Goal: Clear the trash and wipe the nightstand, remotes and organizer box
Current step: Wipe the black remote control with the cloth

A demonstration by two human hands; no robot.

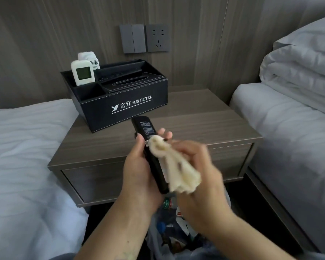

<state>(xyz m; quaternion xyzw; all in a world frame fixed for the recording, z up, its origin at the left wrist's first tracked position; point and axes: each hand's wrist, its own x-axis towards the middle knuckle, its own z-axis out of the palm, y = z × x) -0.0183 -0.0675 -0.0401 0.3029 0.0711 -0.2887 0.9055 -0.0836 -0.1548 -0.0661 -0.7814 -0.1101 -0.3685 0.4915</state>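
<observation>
Now | left hand (139, 171) grips remote (148, 145) | right fingers (188, 152) press cloth (176, 169) on it

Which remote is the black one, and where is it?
The black remote is in the left hand, with a cream cloth on it. The other remote, the white one with a screen, stands in the organizer box.

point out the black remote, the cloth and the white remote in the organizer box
black remote (145, 128), head view, on its labelled back
cloth (178, 169), head view, on its hanging middle
white remote (82, 73), head view, on its screen
</observation>
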